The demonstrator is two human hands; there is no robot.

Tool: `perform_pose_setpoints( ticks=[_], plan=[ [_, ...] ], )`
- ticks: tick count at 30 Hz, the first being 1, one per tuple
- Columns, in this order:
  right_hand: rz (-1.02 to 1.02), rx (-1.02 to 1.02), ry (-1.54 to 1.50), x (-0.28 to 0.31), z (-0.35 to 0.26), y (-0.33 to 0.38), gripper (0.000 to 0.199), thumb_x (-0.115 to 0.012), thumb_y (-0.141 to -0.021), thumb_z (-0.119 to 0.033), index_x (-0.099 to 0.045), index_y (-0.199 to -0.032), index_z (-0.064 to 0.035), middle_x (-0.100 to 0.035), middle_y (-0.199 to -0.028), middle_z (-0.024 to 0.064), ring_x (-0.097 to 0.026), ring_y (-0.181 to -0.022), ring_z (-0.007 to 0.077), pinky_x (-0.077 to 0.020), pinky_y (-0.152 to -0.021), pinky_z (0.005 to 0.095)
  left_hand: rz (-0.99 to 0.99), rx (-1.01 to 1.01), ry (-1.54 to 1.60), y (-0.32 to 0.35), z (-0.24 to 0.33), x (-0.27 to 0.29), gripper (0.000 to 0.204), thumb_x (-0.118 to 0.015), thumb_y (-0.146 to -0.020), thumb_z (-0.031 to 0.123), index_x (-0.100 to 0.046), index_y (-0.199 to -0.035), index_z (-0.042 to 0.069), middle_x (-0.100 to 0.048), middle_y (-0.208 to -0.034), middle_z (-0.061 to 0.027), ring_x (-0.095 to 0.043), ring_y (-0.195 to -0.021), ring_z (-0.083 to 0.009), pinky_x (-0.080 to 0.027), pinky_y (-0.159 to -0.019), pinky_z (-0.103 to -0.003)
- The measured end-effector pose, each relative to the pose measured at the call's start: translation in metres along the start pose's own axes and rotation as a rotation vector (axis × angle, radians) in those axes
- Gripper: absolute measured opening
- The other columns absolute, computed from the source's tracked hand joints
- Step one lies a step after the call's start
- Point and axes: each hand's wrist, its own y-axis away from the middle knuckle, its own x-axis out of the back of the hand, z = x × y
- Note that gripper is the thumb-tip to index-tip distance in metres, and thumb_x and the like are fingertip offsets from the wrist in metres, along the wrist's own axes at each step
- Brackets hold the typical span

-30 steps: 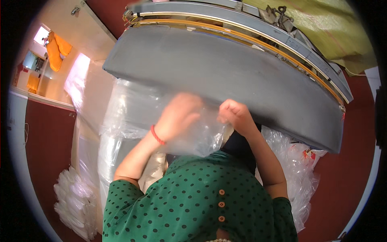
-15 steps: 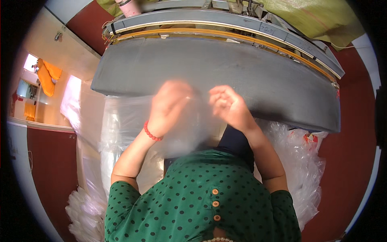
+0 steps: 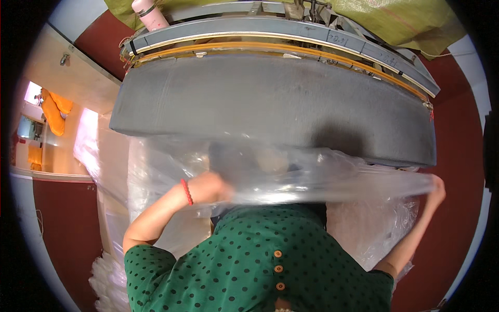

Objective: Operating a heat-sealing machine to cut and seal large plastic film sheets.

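A long band of clear plastic film [image 3: 322, 182] is stretched across my lap, below the front edge of a grey padded board [image 3: 249, 99]. At its far right end my right hand [image 3: 437, 191] is closed round the film, the arm reaching well out to the side. My left hand [image 3: 205, 188], with a red bead bracelet at the wrist, is curled at the band's left part and seems to pinch it; its fingertips are smeared by motion. Through the film my dark-clothed legs show faintly.
Behind the board runs a curved-looking metal bar [image 3: 223, 27] with orange strips [image 3: 280, 48]. A pink bottle [image 3: 149, 14] stands at the back left, and a yellow-green woven sack [image 3: 400, 23] at the back right. Bundled clear plastic [image 3: 112, 283] lies at the lower left. An open doorway [image 3: 52, 130] is on the left.
My right hand has swung far out to the right, drawing the film out across my lap. My left hand has come down towards my body.
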Motion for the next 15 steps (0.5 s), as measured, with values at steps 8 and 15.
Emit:
perform_pose_setpoints(
  ticks=[8, 15],
  plan=[
    [-0.091, 0.013, -0.077, 0.008, 0.045, -0.043, 0.014, -0.048, -0.083, -0.011, -0.056, -0.083, 0.0003, -0.053, -0.073, -0.0014, -0.048, -0.070, 0.0086, -0.0405, -0.065, 0.0218, 0.392, 0.984, 0.356, 0.262, -0.222, 0.068, 0.021, -0.055, -0.073, 0.006, -0.061, -0.092, 0.003, -0.061, -0.081, -0.0117, -0.059, -0.083, -0.0243, -0.048, -0.070, -0.034],
    [-0.455, 0.075, 0.047, -0.074, -0.027, -0.067, 0.010, -0.053, -0.076, -0.006, -0.052, -0.068, 0.0007, -0.050, -0.060, -0.0012, -0.045, -0.056, 0.0097, -0.0367, -0.051, 0.0242, 1.801, 0.656, -0.525, 0.140, -0.177, 0.205, 0.030, -0.054, -0.081, 0.029, -0.057, -0.088, 0.000, -0.059, -0.083, -0.0120, -0.057, -0.077, -0.0235, -0.044, -0.071, -0.034]
  ],
)
